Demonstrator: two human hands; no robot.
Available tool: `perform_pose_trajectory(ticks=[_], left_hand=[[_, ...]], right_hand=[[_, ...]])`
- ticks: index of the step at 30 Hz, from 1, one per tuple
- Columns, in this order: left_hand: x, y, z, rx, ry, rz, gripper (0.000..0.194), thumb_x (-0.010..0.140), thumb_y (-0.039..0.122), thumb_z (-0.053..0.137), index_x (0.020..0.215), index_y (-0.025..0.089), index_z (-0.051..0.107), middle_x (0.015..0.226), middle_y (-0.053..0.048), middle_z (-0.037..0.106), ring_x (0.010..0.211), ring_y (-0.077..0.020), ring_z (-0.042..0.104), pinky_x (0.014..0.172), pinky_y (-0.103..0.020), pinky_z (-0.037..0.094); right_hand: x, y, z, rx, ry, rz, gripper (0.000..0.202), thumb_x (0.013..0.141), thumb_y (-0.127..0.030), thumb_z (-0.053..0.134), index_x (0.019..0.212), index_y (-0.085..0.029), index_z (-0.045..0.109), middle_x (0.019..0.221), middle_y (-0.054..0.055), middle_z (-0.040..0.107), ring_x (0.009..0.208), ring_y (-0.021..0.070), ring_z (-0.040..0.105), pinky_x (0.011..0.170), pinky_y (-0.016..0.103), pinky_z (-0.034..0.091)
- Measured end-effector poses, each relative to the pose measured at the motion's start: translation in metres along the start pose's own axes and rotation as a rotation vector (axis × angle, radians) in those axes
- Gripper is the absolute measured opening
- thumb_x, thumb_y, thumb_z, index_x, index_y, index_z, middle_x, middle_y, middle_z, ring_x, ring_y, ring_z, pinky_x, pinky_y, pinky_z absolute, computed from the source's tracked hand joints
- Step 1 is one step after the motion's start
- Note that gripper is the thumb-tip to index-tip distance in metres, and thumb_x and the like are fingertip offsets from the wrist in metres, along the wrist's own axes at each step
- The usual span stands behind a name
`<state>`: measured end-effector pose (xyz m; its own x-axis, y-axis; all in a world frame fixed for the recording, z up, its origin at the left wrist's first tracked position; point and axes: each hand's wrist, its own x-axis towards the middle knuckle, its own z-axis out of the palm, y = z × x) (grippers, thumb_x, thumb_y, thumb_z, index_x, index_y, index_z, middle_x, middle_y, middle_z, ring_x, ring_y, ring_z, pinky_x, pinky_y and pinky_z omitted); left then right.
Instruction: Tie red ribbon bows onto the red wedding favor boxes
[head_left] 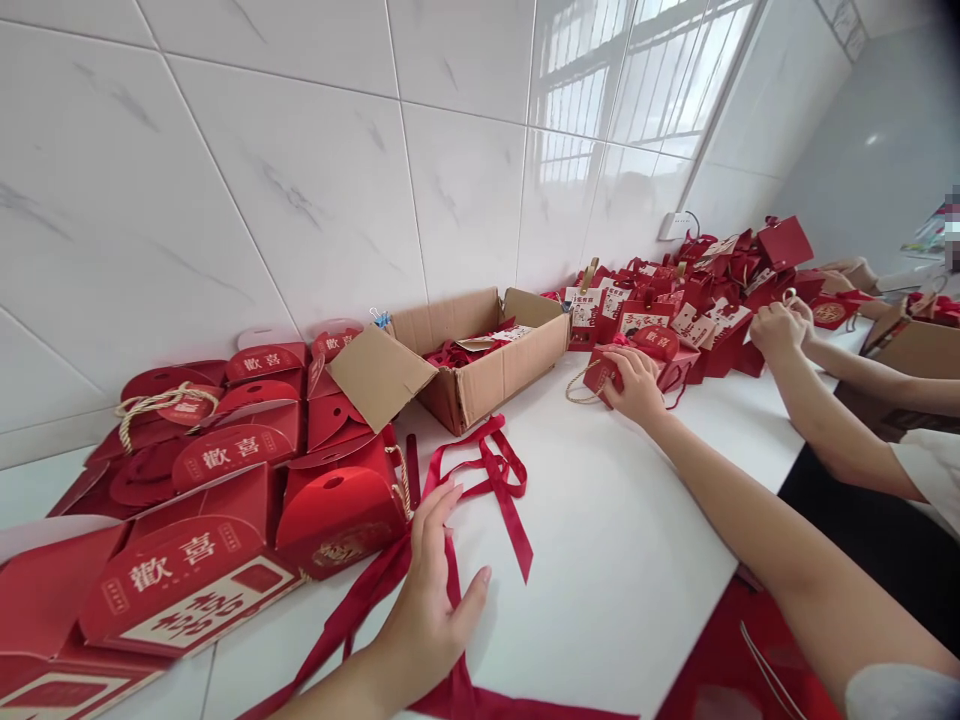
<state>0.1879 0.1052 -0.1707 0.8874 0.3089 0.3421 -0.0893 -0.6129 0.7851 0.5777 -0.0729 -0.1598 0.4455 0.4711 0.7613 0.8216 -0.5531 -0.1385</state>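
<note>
The table (600, 510) is white and flat. Red ribbon (519, 540) lies on it, in loops just past the left fingers (442, 508). Big red boxes (184, 570) sit close together to the left of those fingers. A brown cardboard box (517, 370) is farther back. A small red box (679, 364) touches the right fingers (621, 360), with many little red bags (724, 345) past them.
</note>
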Motion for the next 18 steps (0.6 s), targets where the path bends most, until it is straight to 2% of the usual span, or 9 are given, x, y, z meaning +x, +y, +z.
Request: perform_pose_trajectory(ticks=[3, 7, 9, 11, 14, 16, 18], left_hand=[[0.0, 0.0, 0.0, 0.012, 0.006, -0.004, 0.062, 0.092, 0.024, 0.046, 0.144, 0.035, 0.014, 0.152, -0.01, 0.017, 0.14, -0.032, 0.023, 0.107, -0.058, 0.035], [0.001, 0.004, -0.001, 0.033, -0.002, 0.025, 0.06, 0.092, 0.023, 0.045, 0.143, 0.035, 0.015, 0.152, -0.01, 0.017, 0.141, -0.0316, 0.021, 0.107, -0.058, 0.035], [0.001, 0.005, -0.001, 0.038, -0.007, 0.041, 0.06, 0.092, 0.023, 0.046, 0.143, 0.035, 0.015, 0.152, -0.01, 0.016, 0.141, -0.0315, 0.021, 0.107, -0.058, 0.035], [0.0, 0.004, -0.001, 0.034, -0.016, 0.038, 0.06, 0.092, 0.023, 0.046, 0.143, 0.035, 0.015, 0.152, -0.01, 0.016, 0.141, -0.0316, 0.022, 0.107, -0.057, 0.035], [-0.001, 0.004, -0.001, 0.016, -0.023, 0.019, 0.062, 0.092, 0.024, 0.047, 0.143, 0.036, 0.014, 0.152, -0.01, 0.016, 0.14, -0.0313, 0.024, 0.107, -0.057, 0.036], [-0.001, 0.004, -0.001, 0.011, -0.017, 0.017, 0.061, 0.092, 0.025, 0.047, 0.143, 0.036, 0.014, 0.152, -0.01, 0.016, 0.14, -0.0311, 0.024, 0.107, -0.058, 0.036], [-0.001, 0.005, -0.001, 0.013, -0.009, 0.019, 0.06, 0.092, 0.025, 0.047, 0.143, 0.036, 0.015, 0.151, -0.01, 0.017, 0.14, -0.031, 0.023, 0.107, -0.058, 0.036]], right_hand=[[0.004, 0.016, 0.008, 0.005, 0.022, 0.079, 0.04, 0.079, -0.029, 0.051, 0.117, -0.017, 0.057, 0.129, 0.014, 0.056, 0.126, 0.0305, 0.043, 0.107, 0.049, 0.027], [0.0, 0.025, 0.01, 0.01, 0.126, 0.279, 0.056, 0.076, -0.041, 0.056, 0.126, -0.018, 0.049, 0.143, 0.017, 0.038, 0.136, 0.0341, 0.027, 0.11, 0.057, 0.014], [-0.004, 0.029, 0.006, 0.016, 0.205, 0.434, 0.064, 0.078, -0.046, 0.053, 0.134, -0.018, 0.039, 0.149, 0.017, 0.024, 0.139, 0.0353, 0.016, 0.11, 0.059, 0.01], [-0.01, 0.036, 0.0, 0.033, 0.276, 0.614, 0.072, 0.082, -0.047, 0.044, 0.143, -0.017, 0.021, 0.153, 0.02, 0.009, 0.14, 0.0357, 0.006, 0.109, 0.061, 0.008], [-0.015, 0.047, -0.006, 0.09, 0.282, 0.845, 0.084, 0.084, -0.043, 0.039, 0.147, -0.009, -0.005, 0.151, 0.029, -0.005, 0.14, 0.0392, 0.005, 0.108, 0.06, 0.013], [-0.016, 0.052, -0.007, 0.134, 0.223, 0.93, 0.092, 0.082, -0.043, 0.043, 0.147, -0.006, -0.009, 0.151, 0.031, -0.006, 0.139, 0.0407, 0.01, 0.107, 0.057, 0.021], [-0.015, 0.055, -0.006, 0.165, 0.15, 0.968, 0.097, 0.08, -0.046, 0.049, 0.149, -0.006, -0.007, 0.152, 0.031, -0.002, 0.139, 0.0394, 0.015, 0.107, 0.051, 0.026]])
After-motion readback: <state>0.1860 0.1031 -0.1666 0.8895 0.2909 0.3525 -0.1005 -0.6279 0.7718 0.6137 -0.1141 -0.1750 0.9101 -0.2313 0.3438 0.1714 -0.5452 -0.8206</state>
